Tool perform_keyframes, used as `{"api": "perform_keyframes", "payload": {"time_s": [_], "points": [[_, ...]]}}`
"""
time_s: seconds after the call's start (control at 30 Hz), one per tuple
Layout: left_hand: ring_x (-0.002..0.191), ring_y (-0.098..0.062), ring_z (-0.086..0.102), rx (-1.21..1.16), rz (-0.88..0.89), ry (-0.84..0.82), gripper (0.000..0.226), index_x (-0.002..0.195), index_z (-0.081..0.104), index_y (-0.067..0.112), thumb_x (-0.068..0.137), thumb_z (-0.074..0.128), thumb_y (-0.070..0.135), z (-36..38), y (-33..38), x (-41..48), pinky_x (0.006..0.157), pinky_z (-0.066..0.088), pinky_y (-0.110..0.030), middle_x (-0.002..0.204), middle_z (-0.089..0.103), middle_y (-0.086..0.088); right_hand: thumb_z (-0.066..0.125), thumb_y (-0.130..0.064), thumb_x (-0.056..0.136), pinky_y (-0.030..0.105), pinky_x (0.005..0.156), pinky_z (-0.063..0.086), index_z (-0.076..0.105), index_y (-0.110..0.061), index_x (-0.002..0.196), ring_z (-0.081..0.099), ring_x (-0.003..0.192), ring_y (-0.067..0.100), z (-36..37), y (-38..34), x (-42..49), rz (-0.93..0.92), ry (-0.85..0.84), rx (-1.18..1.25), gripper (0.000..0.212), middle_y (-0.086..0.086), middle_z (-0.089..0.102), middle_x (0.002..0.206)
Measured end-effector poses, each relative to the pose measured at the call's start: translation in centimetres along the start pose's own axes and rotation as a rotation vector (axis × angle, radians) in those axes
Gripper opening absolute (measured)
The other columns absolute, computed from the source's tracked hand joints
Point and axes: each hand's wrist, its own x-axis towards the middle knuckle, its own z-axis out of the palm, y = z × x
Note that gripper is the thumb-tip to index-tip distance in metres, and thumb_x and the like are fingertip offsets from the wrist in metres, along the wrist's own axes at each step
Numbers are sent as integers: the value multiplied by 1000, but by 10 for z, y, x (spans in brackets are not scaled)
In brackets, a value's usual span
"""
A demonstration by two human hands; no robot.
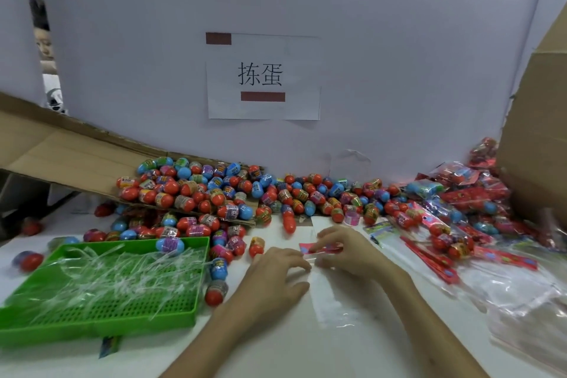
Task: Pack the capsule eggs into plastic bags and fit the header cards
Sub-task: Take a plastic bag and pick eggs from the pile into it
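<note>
Fingers (329,235) of right hand (349,250) pinch header card (322,248) at plastic bag (333,301) mouth, mid-table; left hand (276,276) curled alongside, grip unclear. Card-fitting step; next, seat it square.

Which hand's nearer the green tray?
Left. The left hand lies on the table just right of the tray; the right hand is farther right, fingers on the red card.

A packing workbench — heaped capsule eggs (214,193), cardboard cartons (534,132), partition sign (264,77).
</note>
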Motion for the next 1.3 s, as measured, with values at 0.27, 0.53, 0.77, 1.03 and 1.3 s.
{"api": "perform_keyframes", "payload": {"time_s": [0.27, 0.53, 0.77, 1.03, 1.3], "points": [[124, -7, 55, -290, -143, 70, 63, 148, 37, 39, 94, 71, 43, 1, -1, 5, 106, 44, -26, 133, 61, 12, 63, -45, 98, 36, 108, 42, 77, -44, 111, 49, 129, 5, 14, 1, -7, 27, 224, 154, 19, -15, 59, 139], [68, -10, 65, -688, -212, 196, 5, 101, 72, 20, 97, 71, 17, -10, -2, 9, 63, 55, -23, 76, 73, 4, 59, -46, 96, 43, 113, 40, 72, -35, 124, 51, 130, 6, 16, -34, -14, -110, 472, 305, 32, -16, 63, 135], [63, -19, 71, -906, -277, 299, 7, 99, 73, 8, 100, 66, 10, -21, 0, 7, 64, 60, -30, 78, 78, -7, 71, -64, 82, 41, 120, 29, 23, -35, 160, 29, 148, 9, 18, -36, -12, -86, 553, 318, 96, -13, 22, 166], [85, -26, 79, -1148, -257, 421, 16, 108, 67, 4, 93, 71, -1, -29, -5, 8, 66, 59, -23, 96, 81, -9, 77, -64, 75, 26, 80, 56, 78, -27, 105, 74, 94, 19, 18, -44, -12, 20, 125, 781, 47, 0, 77, 104], [84, -26, 78, -1153, -236, 235, 20, 118, 72, 17, 99, 69, 19, -25, 0, 8, 67, 60, -26, 100, 80, -9, 69, -14, 94, 32, 80, 59, 77, -7, 102, 73, 87, 32, 17, -49, -16, 48, 200, 984, 13, 15, 77, 93]]}}
